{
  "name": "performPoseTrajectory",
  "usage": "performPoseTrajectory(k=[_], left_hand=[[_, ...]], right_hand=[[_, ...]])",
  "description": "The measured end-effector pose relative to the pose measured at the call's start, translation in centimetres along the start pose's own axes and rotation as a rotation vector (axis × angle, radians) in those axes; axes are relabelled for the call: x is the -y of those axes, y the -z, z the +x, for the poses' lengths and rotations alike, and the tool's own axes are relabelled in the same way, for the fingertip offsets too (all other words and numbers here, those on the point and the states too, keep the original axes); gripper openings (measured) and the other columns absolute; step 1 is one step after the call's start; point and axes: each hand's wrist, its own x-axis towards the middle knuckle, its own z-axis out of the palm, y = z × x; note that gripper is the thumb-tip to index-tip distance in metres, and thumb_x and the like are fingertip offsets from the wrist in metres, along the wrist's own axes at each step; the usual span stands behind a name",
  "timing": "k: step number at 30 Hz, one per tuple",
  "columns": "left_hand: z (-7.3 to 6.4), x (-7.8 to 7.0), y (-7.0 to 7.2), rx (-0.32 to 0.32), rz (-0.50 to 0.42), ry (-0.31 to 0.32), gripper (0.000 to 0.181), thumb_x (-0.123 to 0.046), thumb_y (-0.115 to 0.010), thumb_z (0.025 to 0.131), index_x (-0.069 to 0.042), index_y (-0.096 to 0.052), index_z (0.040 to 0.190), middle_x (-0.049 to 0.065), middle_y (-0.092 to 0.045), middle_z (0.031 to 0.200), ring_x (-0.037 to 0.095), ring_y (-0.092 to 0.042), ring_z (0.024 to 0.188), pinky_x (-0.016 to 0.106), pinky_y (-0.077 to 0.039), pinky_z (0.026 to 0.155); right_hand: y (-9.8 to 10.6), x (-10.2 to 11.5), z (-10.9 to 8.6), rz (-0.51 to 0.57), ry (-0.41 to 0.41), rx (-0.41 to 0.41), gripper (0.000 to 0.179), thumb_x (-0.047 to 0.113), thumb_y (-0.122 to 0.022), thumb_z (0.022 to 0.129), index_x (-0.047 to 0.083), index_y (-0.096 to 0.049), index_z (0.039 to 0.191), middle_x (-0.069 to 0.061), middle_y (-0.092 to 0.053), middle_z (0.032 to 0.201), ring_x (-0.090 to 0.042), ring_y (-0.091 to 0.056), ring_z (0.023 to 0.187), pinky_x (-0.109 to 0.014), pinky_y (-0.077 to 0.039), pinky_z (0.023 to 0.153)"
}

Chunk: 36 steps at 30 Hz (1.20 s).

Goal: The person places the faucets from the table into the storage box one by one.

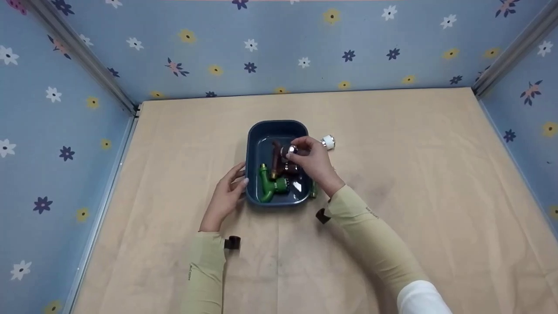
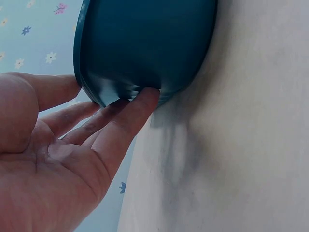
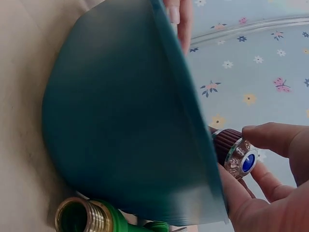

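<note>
A dark blue plastic basin (image 1: 279, 204) stands on the table. Inside it lie a green tap (image 1: 268, 189) and a brown tap (image 1: 276, 159) with a brass threaded end. Over the basin's right side, my right hand (image 1: 320, 163) pinches another brown tap by its ribbed knob (image 3: 229, 145); the knob's clear, chrome-edged end has a blue centre. The rest of that tap is mostly hidden by the hand and the basin wall. On the left, my left hand (image 1: 222, 196) touches the basin's outer wall with fairly straight fingers (image 2: 137, 113).
Just right of the basin lie a white-knobbed tap (image 1: 328, 141) and a green tap (image 3: 91, 215), whose brass threaded mouth shows close to the basin. A beige cloth (image 1: 414, 174) covers the table. Flowered blue panels (image 1: 279, 48) wall in the back and sides.
</note>
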Motion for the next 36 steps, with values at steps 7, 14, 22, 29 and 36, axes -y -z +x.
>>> performPoseTrajectory(k=[7,14,22,29,36], left_hand=[[-0.1,-0.3,-0.1,-0.007,0.004,0.003,0.052,-0.006,-0.050,0.100,-0.003,-0.031,0.149,0.028,-0.041,0.140,0.040,-0.050,0.122,0.046,-0.049,0.088],[0.1,0.2,-0.1,-0.001,-0.026,0.000,0.053,-0.005,-0.049,0.100,-0.003,-0.030,0.149,0.027,-0.040,0.140,0.039,-0.048,0.123,0.044,-0.049,0.087],[1.0,2.7,0.0,-0.030,-0.016,-0.010,0.053,-0.013,-0.052,0.100,-0.012,-0.034,0.149,0.019,-0.045,0.139,0.032,-0.053,0.121,0.042,-0.050,0.086],[-0.1,-0.2,-0.1,-0.003,-0.036,0.011,0.053,-0.005,-0.050,0.100,-0.003,-0.031,0.149,0.027,-0.041,0.140,0.038,-0.049,0.123,0.045,-0.049,0.088],[-0.1,-0.3,-0.1,0.003,-0.031,0.001,0.052,-0.005,-0.049,0.100,-0.001,-0.030,0.149,0.028,-0.040,0.140,0.039,-0.048,0.124,0.043,-0.049,0.089]], right_hand=[[-0.4,0.1,0.2,-0.049,-0.020,0.041,0.030,-0.002,-0.075,0.080,-0.003,-0.062,0.106,-0.012,-0.063,0.102,-0.020,-0.064,0.091,-0.028,-0.050,0.082],[-0.4,0.0,0.4,-0.085,-0.027,0.076,0.030,0.000,-0.074,0.081,-0.001,-0.063,0.109,-0.011,-0.063,0.103,-0.019,-0.063,0.091,-0.027,-0.050,0.081],[-0.5,0.1,0.6,-0.051,-0.052,0.115,0.030,-0.001,-0.071,0.082,-0.002,-0.063,0.111,-0.013,-0.062,0.104,-0.020,-0.063,0.093,-0.028,-0.050,0.080],[-0.8,0.3,0.9,-0.055,-0.110,0.147,0.028,-0.002,-0.066,0.084,-0.002,-0.061,0.112,-0.013,-0.060,0.107,-0.018,-0.060,0.091,-0.028,-0.050,0.077],[-1.1,0.6,1.0,0.105,-0.218,0.155,0.027,0.001,-0.058,0.090,-0.005,-0.058,0.116,-0.015,-0.057,0.110,-0.023,-0.060,0.091,-0.039,-0.052,0.082]])
